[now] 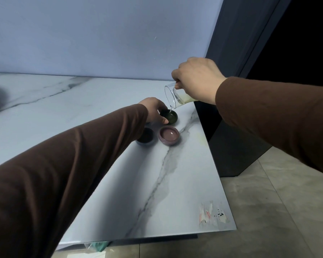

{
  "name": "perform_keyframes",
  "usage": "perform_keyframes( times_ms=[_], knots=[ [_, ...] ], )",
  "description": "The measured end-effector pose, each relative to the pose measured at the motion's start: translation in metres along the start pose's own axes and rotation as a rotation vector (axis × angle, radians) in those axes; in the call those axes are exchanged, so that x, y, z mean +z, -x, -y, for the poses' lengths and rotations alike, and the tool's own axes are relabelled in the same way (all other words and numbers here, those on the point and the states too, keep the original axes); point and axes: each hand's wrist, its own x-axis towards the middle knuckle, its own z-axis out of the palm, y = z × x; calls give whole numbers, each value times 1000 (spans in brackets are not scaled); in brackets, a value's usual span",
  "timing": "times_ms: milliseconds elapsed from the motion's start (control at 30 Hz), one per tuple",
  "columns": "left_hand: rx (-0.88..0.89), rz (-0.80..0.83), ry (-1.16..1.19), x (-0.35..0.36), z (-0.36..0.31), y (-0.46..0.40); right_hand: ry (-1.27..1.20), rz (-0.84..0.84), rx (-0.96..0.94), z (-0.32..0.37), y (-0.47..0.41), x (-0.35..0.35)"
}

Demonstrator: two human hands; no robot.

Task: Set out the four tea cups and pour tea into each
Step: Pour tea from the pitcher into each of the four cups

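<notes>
My right hand (196, 79) grips a clear glass pitcher (175, 96), tipped to the left. A thin stream of pale tea runs from its lip into a dark green cup (171, 117). My left hand (154, 110) holds that green cup by its left side, thumb against the rim. In front of it a purple cup (169, 135) holds liquid. A blue-rimmed dark cup (145, 136) stands to the purple cup's left, partly behind my left sleeve. A fourth cup is not visible.
The cups stand near the right edge of a white marble table (101, 164). A torn label (212, 214) sticks at the near right corner. A pale wall stands behind, and a dark panel (237, 43) and tiled floor (268, 211) lie to the right.
</notes>
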Motion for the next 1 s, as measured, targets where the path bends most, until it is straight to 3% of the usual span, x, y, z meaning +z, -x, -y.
perform_keyframes(
  times_ms=[333, 600, 733, 1000],
  knots=[
    [-12, 2, -11, 1, -1, 1, -83, -27, 35, -7, 6, 5],
    [-35, 4, 14, -4, -4, 4, -434, 28, 472, -22, 44, 33],
    [29, -123, 40, -19, -7, 22, -602, 7, 633, -25, 64, 33],
    [114, -177, -137, -4, -14, 81, -590, -4, 510, -22, 91, 17]
  ],
)
